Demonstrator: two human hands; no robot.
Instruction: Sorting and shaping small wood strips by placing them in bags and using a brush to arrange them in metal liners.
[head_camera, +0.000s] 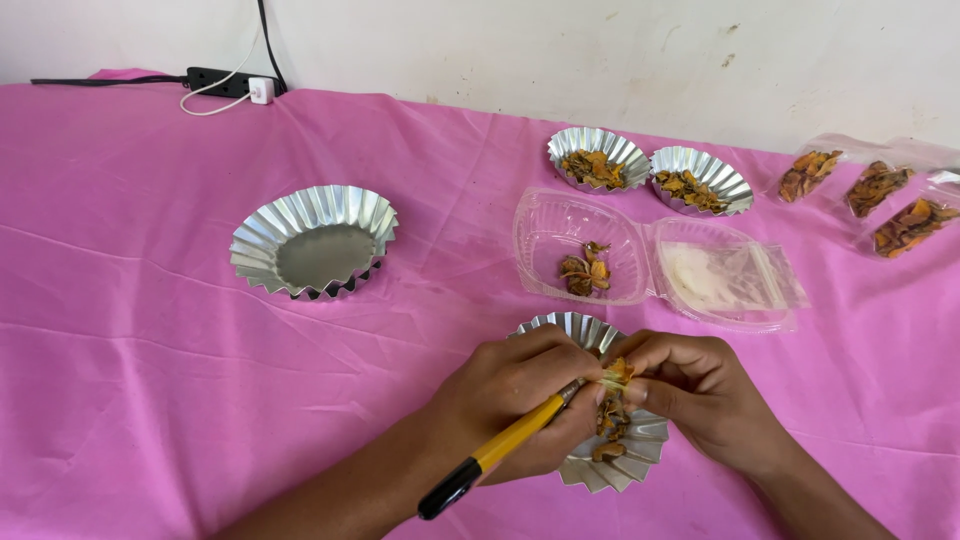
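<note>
My left hand (520, 395) grips a yellow-and-black handled tool (495, 455), a small knife or brush, its tip hidden at the fingertips. My right hand (700, 390) pinches a dried orange-brown flower piece (617, 372) against that tip. Both hands hover over a fluted foil cup (640, 440) that holds a few dried pieces (610, 425). Just behind it lies an open clear plastic clamshell (545, 225) with a few dried flowers (585, 270) in its left half.
A stack of empty foil cups (312, 240) sits at the left. Two filled foil cups (597, 157) (700, 180) stand at the back. Clear bags of dried pieces (870, 190) lie far right. A power strip (225, 80) rests on the pink tablecloth (150, 350) by the wall.
</note>
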